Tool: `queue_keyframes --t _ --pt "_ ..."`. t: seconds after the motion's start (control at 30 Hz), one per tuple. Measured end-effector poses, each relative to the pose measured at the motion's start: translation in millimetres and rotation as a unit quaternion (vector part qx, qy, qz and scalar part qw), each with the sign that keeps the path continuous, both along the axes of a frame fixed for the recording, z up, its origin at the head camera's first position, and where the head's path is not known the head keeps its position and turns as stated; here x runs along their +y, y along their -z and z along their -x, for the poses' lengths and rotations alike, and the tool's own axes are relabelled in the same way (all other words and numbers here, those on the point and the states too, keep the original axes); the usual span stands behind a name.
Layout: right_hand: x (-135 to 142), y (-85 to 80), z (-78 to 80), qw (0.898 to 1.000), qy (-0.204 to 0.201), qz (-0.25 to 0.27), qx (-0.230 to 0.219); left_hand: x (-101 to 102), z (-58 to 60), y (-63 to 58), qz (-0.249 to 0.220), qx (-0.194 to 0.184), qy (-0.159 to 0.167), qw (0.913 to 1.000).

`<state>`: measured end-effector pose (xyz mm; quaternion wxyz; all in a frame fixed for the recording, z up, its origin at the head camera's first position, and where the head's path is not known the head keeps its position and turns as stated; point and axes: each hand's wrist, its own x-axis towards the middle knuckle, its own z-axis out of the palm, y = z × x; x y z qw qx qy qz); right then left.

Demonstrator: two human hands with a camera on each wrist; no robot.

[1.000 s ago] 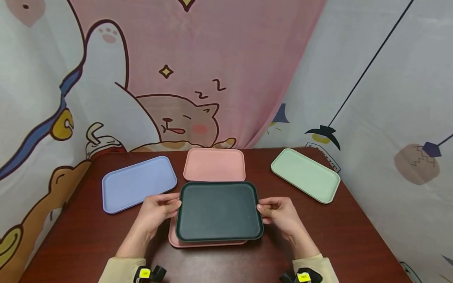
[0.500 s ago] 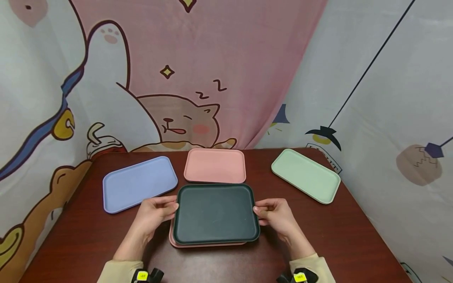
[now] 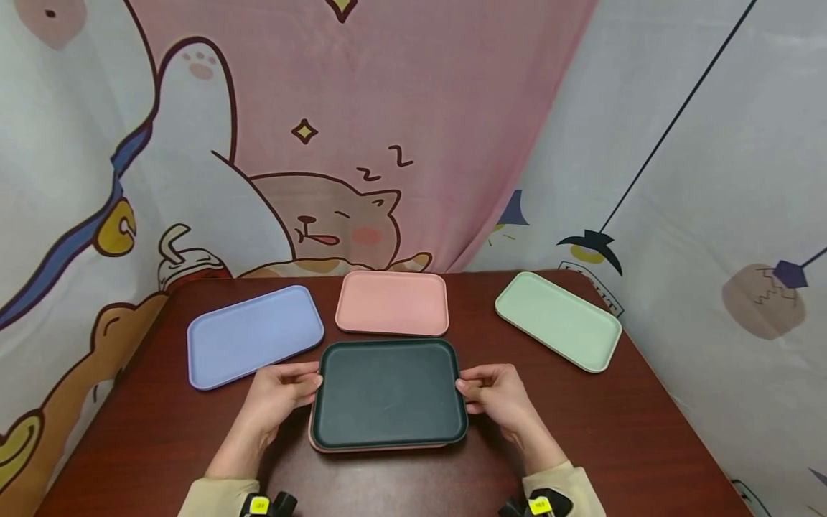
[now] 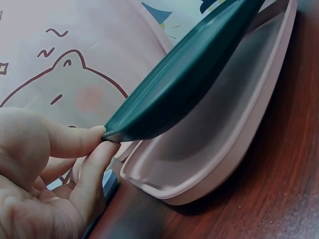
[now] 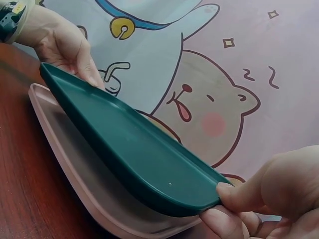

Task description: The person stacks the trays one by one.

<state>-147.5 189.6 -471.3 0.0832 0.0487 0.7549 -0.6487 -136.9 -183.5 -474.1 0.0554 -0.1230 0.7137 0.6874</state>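
A dark green rectangular tray point(image 3: 390, 395) is held by both hands, one at each short side. My left hand point(image 3: 278, 395) pinches its left rim between thumb and fingers, and my right hand point(image 3: 497, 398) pinches the right rim the same way. Directly beneath lies a pink tray point(image 4: 219, 177), mostly hidden from the head view. Both wrist views show a gap between the green tray point(image 5: 124, 149) and the pink tray's inside, so the green one hangs just above it.
On the brown table point(image 3: 620, 445), a blue tray point(image 3: 255, 336) lies at the left. Another pink tray point(image 3: 392, 303) sits at the back middle, and a light green tray point(image 3: 558, 321) lies angled at the right. A cartoon-printed curtain point(image 3: 413, 129) hangs behind the table.
Both hands have moved the dark green tray left and slightly toward the person, so it now covers more of the pink tray below. The other trays have stayed in place.
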Motion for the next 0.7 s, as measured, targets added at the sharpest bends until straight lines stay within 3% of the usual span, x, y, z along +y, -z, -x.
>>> queue_keyframes --t 0.7 --pt "-10.0 9.9 1.2 1.000 -0.006 -0.011 0.001 -4.9 1.0 13.0 0.025 -0.001 -0.012 0.9996"
